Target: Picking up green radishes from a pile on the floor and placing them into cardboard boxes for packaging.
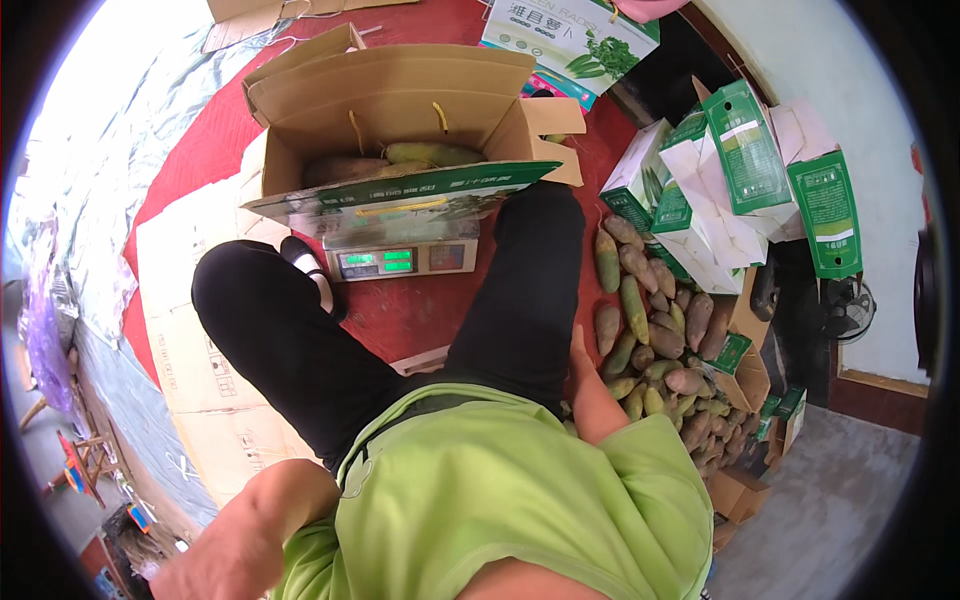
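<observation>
A carton (390, 95) stands with its top flaps up on a digital scale (400, 262), whose display glows green. Inside it lie several long green radishes (435, 154), and yellow cord handles show on its walls. My knees are spread on either side of it. My left hand (205, 565) is low at the left edge, away from the carton; its fingers are smeared and partly cut off. Between my right thigh and a heap of radishes (665, 340) my right hand (580, 352) reaches down, its fingers hidden by the thigh.
Several green and white cartons (750, 150) are stacked at the right by the wall, near a small fan (848, 308). A printed radish carton (560, 40) stands at the back. Flattened cardboard (200, 330) covers part of the red mat (190, 210) at left. Open brown boxes (738, 495) border the heap.
</observation>
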`<state>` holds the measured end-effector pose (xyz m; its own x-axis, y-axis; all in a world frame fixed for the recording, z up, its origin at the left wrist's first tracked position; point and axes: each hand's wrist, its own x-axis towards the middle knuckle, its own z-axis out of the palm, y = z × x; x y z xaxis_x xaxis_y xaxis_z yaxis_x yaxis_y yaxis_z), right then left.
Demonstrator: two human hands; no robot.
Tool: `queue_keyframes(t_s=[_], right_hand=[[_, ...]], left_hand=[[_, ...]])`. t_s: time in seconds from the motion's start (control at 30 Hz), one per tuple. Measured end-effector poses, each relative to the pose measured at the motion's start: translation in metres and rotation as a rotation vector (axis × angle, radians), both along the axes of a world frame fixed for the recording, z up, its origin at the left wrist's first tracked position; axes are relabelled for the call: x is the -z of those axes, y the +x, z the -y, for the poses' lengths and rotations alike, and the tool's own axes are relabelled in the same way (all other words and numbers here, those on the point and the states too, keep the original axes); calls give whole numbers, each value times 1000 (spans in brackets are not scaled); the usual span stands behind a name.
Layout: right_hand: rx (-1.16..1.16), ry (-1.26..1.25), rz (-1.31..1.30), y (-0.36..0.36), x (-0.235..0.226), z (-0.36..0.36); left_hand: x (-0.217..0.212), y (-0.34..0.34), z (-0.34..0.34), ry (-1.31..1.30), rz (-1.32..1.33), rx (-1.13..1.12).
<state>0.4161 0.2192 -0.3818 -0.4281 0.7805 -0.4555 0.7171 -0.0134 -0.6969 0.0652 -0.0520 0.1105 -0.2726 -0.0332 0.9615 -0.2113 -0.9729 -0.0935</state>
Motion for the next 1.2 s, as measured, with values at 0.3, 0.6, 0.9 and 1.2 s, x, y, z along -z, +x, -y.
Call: queue_keyframes(t_s=[0.3,0.6,0.9,1.2], right_hand=[[319,-48,-193,-56,-95,-75],[-7,295,-556,-202,-246,-163],[-732,756,-349,-357,-339,-170],[-821,446,-176,-406,-350,-147]], left_hand=[[59,-33,8,-1011,306,-940],[87,-78,-52,-1640,-666,-1581],[133,-109,-99,-1778,-1218,-1308],[137,-124,-87,-1620,-1313,-1350]])
